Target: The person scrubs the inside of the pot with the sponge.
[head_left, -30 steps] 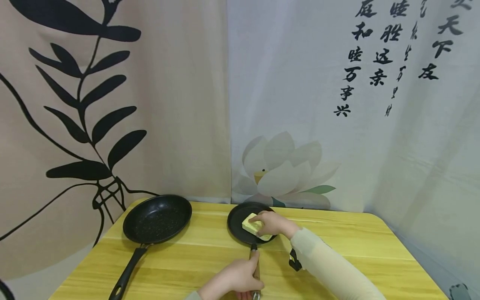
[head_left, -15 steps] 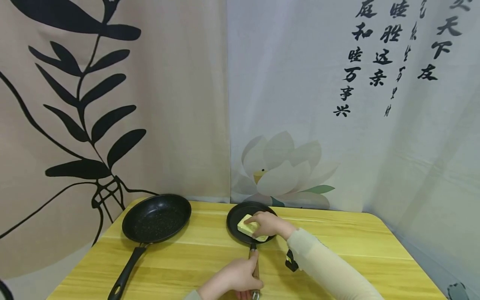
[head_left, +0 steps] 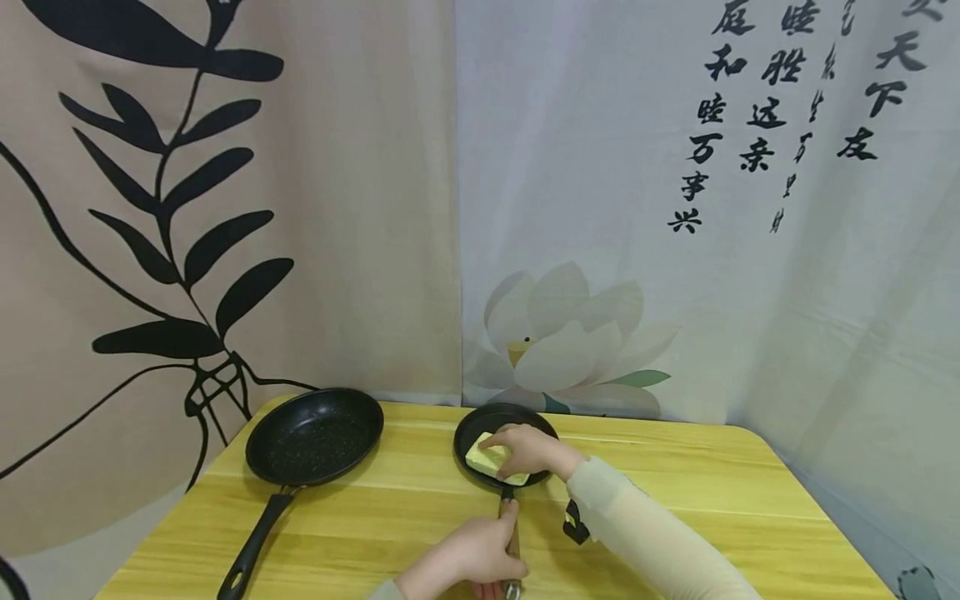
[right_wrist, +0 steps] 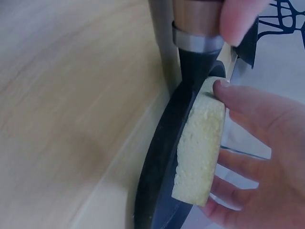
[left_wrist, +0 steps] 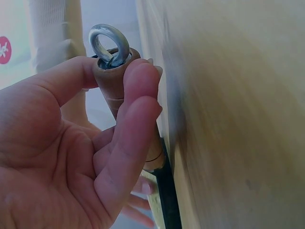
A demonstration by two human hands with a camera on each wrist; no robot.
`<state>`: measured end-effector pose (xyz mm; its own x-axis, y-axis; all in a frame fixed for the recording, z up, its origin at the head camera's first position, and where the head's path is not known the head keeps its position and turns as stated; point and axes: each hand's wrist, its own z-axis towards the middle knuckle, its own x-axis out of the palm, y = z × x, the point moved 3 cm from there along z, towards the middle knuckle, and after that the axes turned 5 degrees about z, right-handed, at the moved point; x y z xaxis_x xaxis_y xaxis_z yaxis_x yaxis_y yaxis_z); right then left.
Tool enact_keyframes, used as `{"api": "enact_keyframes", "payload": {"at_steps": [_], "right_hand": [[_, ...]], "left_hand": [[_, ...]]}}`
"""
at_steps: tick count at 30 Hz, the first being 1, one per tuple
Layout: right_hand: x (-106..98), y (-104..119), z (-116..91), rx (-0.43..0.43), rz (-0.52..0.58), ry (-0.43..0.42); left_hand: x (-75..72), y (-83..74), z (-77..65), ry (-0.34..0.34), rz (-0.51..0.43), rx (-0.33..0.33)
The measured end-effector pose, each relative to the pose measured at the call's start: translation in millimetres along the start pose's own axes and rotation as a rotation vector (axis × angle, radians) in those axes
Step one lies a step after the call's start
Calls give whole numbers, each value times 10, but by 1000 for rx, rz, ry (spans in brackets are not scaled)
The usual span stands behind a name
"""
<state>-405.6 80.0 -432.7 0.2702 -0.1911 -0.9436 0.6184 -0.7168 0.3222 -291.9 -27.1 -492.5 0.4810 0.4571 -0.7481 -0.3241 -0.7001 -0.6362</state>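
In the head view, cannot see the end of the sponge [head_left: 483,457] beneath the right hand [head_left: 525,451], nor much of the handle [head_left: 513,546] of the small pan [head_left: 467,437] behind the left hand [head_left: 480,550], nor enough of the black object [head_left: 577,532] beside the right sleeve [head_left: 645,525] to name it. Lose the end of the black grip [head_left: 255,546] of the large pan [head_left: 315,442] at the bottom edge, and cannot identify the dark curve [head_left: 11,581] clipped at lower left. In the right wrist view, catch only a finger [right_wrist: 240,19] of the left hand.

Sponge [head_left: 486,461] in right-side pan [head_left: 487,419]
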Motion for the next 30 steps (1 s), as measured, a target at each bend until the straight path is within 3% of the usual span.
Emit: {"api": "enact_keyframes", "payload": {"at_steps": [4, 7, 14, 17, 19, 26, 30], "right_hand": [[13, 22, 23, -6, -13, -3], [11, 31, 35, -7, -15, -5], [27, 26, 65, -12, -17, -2], [40, 27, 83, -16, -21, -2], [52, 23, 96, -14, -20, -1], [71, -3, 140, -18, -14, -10], [71, -20, 160, -24, -12, -20]], "left_hand": [[-90, -163, -124, 0, -23, -10], [-120, -202, -148, 9, -50, -7], [183, 406, 322, 37, -98, 40], [220, 493, 387, 55, -115, 57], [193, 430, 332, 48, -109, 47], [-98, -132, -107, 44, -71, -21], [-162, -273, -222, 24, -93, -22]]}}
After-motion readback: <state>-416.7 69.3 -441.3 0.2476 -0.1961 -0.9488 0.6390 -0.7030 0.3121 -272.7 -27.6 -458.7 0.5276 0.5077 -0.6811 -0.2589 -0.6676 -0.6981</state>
